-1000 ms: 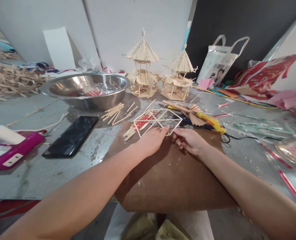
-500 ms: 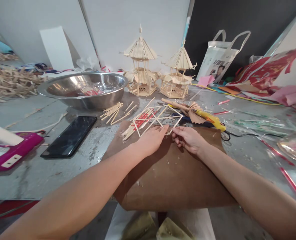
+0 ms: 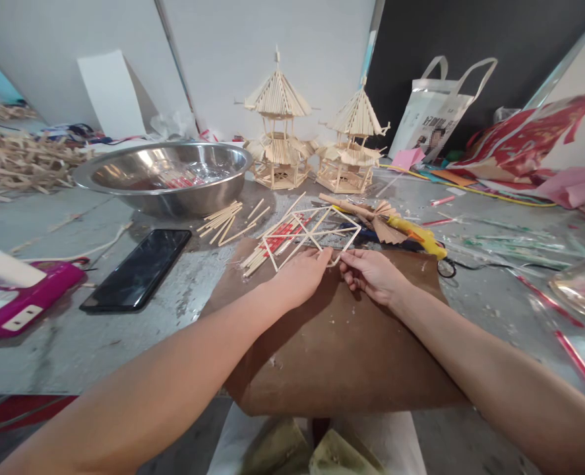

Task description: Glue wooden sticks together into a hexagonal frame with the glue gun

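Observation:
A hexagonal frame of thin wooden sticks [image 3: 339,232], with spokes crossing at its middle, is held tilted above the brown sheet [image 3: 341,356]. My left hand [image 3: 302,274] is closed on its near left edge, fingers partly hidden. At the near right corner, my right hand [image 3: 371,274] pinches the frame between thumb and forefinger, its other fingers curled. Beyond and left of the frame lies a bundle of sticks with red wrappers [image 3: 277,244]. Behind it, to the right, are a yellow-handled glue gun [image 3: 418,236] and a folded brown paper piece [image 3: 386,221].
Two wooden-stick pagoda models [image 3: 278,132] stand at the back. A steel basin [image 3: 168,175] holds plastic and red-marked packets. Loose sticks [image 3: 223,221] lie before it. A black phone [image 3: 136,270] and a magenta power strip [image 3: 30,300] are at left, a white bag [image 3: 425,119] at right.
Both hands keep their hold on the stick frame in nearly the same place. Only a very slight shift of the camera view shows.

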A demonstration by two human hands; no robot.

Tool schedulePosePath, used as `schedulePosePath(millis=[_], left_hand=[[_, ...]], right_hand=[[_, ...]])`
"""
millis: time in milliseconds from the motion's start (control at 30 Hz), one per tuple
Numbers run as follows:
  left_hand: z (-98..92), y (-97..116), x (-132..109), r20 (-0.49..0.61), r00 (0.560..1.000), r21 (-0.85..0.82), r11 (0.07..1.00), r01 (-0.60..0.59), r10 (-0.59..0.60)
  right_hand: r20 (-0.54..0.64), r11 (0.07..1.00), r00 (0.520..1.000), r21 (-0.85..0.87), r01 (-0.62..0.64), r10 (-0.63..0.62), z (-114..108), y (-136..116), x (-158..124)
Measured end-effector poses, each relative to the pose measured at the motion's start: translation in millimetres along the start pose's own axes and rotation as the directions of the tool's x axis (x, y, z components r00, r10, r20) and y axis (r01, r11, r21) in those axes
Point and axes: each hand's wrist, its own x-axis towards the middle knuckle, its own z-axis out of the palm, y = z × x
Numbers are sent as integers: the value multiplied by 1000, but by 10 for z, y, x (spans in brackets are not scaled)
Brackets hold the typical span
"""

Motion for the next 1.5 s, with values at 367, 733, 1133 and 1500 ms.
schedulePosePath(millis=[367, 733, 1133, 1500], left_hand=[[-13, -3, 1, 0, 1000, -7, 1000, -1, 1], [-15, 11, -2, -2, 1000, 14, 1000, 12, -12], [-22, 25, 0, -7, 1000, 38, 999, 5, -5], [-49, 38, 9, 7, 1000, 53, 999, -3, 3]], right_hand=[[1, 1000, 1000, 12, 11, -11, -13, 10, 5], [-6, 1000, 1000, 14, 9, -9, -13, 23, 14], [-13, 1000, 1000, 21, -3, 3, -2, 12, 11], [-7, 1000, 1000, 2, -9, 9, 10, 4, -2]])
